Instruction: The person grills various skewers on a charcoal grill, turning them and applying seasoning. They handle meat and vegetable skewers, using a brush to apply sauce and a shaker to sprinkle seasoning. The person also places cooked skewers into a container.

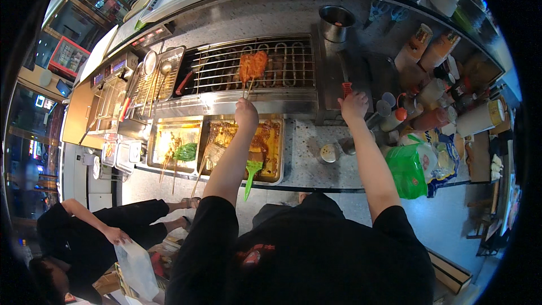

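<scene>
My left hand [247, 114] is closed on the wooden skewers of a reddish, sauced piece of food [253, 65], which lies over the wire rack of an electric grill [211, 65]. To the right, my right hand [354, 106] is at the red handle of a kitchen tool [347, 88] on a dark flat griddle plate [334, 67]; its fingers partly hide the handle, and their grip is unclear. Nearer me, a green basting brush [253, 169] rests in a metal tray of oily sauce [277, 148]. Green skewered food [185, 151] lies in the tray beside it.
A shaker [329, 152] stands on the counter near several sauce bottles [394, 119] and a green plastic bag [406, 171]. A steel pot [337, 23] is behind the griddle plate. Fryer baskets [111, 99] are at left. A co-worker [97, 228] holds a plastic container at lower left.
</scene>
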`<state>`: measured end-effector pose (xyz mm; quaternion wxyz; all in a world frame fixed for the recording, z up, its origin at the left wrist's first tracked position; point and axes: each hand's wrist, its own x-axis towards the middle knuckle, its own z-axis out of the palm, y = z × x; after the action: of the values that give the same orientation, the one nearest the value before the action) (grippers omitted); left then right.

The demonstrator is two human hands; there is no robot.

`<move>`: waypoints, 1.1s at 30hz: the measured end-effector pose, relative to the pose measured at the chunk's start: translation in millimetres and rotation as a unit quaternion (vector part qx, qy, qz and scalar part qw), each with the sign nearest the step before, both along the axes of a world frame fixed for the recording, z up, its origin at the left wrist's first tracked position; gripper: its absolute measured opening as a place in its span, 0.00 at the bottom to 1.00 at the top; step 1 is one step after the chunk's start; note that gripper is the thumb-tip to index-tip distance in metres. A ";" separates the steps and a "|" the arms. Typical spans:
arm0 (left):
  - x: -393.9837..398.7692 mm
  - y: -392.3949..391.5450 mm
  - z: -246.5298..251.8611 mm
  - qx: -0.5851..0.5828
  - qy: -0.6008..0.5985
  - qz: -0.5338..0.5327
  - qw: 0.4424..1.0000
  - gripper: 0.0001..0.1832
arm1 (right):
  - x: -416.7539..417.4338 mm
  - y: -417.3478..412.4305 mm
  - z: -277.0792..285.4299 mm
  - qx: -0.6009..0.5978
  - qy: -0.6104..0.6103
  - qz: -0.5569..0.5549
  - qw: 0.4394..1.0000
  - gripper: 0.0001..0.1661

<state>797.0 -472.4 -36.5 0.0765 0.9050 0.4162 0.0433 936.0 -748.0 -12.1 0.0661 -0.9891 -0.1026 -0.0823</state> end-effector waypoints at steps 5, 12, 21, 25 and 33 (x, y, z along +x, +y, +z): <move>-13.7 6.9 37.4 -0.080 -0.064 0.017 0.995 0.11 | 37.1 4.0 -22.1 0.026 0.020 -0.062 0.998 0.22; -79.4 43.2 47.1 -0.102 -0.324 -0.090 0.936 0.11 | 4.6 53.4 44.7 0.206 0.082 0.004 0.975 0.20; -169.3 69.9 42.6 -0.390 -0.433 0.008 0.813 0.10 | -74.2 266.3 0.2 0.217 0.282 0.003 0.935 0.19; -182.4 82.2 59.6 -0.503 -0.454 0.024 0.735 0.10 | -51.3 254.7 34.6 0.183 0.309 0.073 0.930 0.29; -205.1 98.7 65.8 -0.557 -0.432 -0.016 0.709 0.10 | -66.2 265.0 -0.7 0.187 0.280 -0.069 0.939 0.16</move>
<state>592.0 -373.7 29.3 0.7386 0.5874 0.2718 0.1885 869.8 -483.0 -12.8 0.2703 -0.9466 0.0054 0.1754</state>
